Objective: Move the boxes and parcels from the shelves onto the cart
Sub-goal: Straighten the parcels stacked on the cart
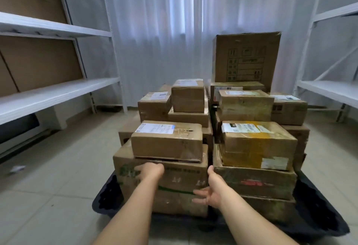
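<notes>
A pale tiled floor (58, 167) runs between white metal shelves (54, 93) on the left and more shelves (329, 88) on the right, with a white curtain (155, 31) closing the far end. The left shelves look bare apart from brown backing panels; the right ones show no parcels in view.

In the middle stands the dark cart (319, 215), low to the floor and piled with cardboard boxes in two stacks. The tallest box (247, 59) stands upright at the far right of the pile.

The left hand (151, 171) lies on the front face of the big bottom box (174, 179) in the left stack, near its top edge; its fingers are hard to make out, so I cannot tell whether they curl. The right hand (211, 192) is spread wide, fingers straight against the same box's right front corner, thumb up in the gap between the stacks. Neither hand carries anything.

That box looks stiff but dented and taped, and it bears the labelled box (166, 142) and others above, so it would likely be heavy and slow to shift. Pushing low on the face or gripping both front corners seems safest; the tape may be slick.

The cart's rim shows a margin at the front and right. The upper boxes sit near their stack edges and could slide. Open floor lies on both sides.
</notes>
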